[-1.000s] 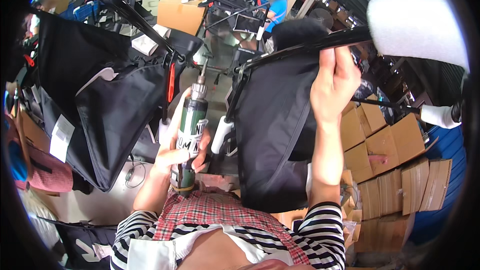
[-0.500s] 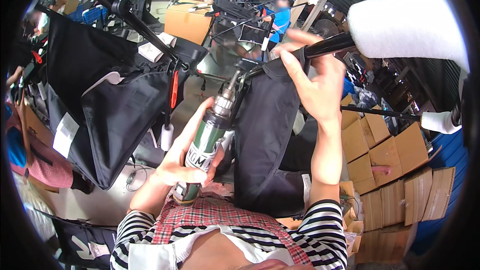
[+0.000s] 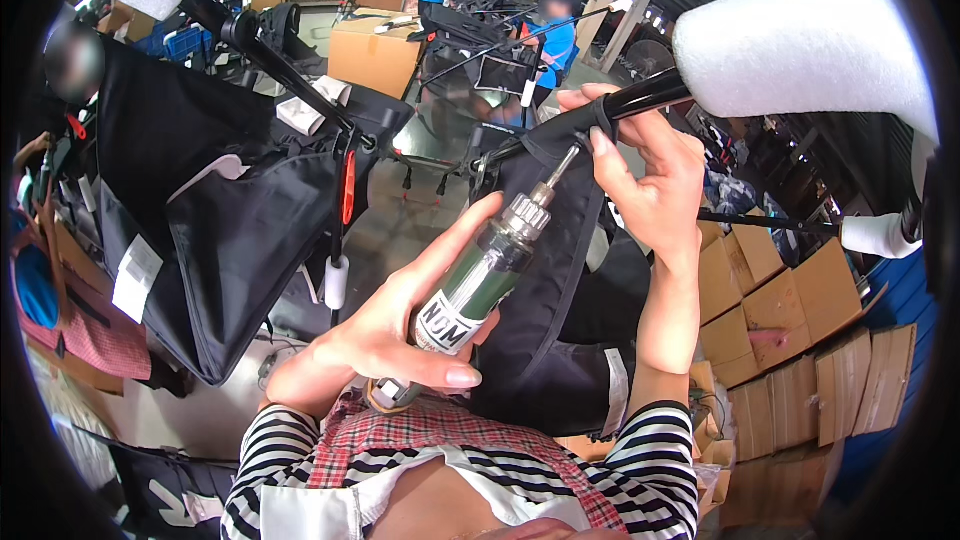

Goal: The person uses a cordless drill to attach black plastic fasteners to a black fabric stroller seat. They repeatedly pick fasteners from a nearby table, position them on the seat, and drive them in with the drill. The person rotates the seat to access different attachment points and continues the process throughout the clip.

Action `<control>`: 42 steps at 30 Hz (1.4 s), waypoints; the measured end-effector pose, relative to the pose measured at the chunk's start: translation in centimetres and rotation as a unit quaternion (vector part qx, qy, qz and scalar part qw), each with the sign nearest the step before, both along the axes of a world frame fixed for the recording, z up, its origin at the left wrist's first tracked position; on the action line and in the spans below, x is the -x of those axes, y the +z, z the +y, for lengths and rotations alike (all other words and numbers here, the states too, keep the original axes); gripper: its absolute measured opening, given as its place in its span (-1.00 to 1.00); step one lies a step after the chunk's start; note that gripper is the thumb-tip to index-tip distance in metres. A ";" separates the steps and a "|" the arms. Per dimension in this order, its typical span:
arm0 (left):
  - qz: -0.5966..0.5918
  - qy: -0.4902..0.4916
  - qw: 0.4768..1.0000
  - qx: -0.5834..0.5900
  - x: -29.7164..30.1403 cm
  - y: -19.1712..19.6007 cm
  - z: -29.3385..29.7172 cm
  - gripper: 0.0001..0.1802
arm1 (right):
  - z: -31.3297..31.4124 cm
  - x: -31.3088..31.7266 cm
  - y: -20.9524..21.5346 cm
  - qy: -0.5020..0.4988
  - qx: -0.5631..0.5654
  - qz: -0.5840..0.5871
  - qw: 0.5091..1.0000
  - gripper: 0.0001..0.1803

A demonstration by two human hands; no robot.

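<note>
My left hand (image 3: 385,340) is wrapped around a green power screwdriver (image 3: 475,290), held in front of my checked apron (image 3: 425,432), its bit slanting up and to the right. The tip is close to the black cloth (image 3: 545,315) hanging from a black bar (image 3: 650,96); I can't tell whether they touch. My right hand (image 3: 655,180) grasps the bar at the cloth's edge, thumb on the near side. White foam (image 3: 800,45) covers the bar farther right.

The power screwdriver (image 3: 485,265) is left of the cardboard boxes (image 3: 790,295).
</note>
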State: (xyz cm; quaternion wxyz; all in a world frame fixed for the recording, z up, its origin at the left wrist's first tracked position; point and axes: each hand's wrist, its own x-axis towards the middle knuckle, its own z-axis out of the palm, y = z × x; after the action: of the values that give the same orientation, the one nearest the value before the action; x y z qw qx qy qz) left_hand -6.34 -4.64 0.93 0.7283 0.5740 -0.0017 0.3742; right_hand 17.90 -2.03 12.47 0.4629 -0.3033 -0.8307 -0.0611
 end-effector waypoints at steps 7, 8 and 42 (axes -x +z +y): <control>-0.017 0.020 0.999 -0.018 -1.0 -0.1 -0.2 0.33 | 0.3 -0.3 0.0 0.011 -0.010 -0.008 1.000 -0.60; -0.018 0.019 0.999 -0.020 -1.0 -0.1 -0.3 0.34 | 0.3 -0.3 0.1 0.015 -0.012 -0.008 1.000 -0.61; -0.024 -0.172 0.977 0.121 -2.0 -3.0 -1.3 0.53 | -2.4 -3.7 -0.6 -0.007 0.000 0.050 0.999 -0.51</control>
State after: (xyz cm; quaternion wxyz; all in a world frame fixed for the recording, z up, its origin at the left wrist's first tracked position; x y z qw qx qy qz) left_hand -4.38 -5.94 -2.03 0.8456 0.4640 -0.0727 0.2539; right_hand 21.61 -4.40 11.87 0.5036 -0.3120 -0.8042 -0.0487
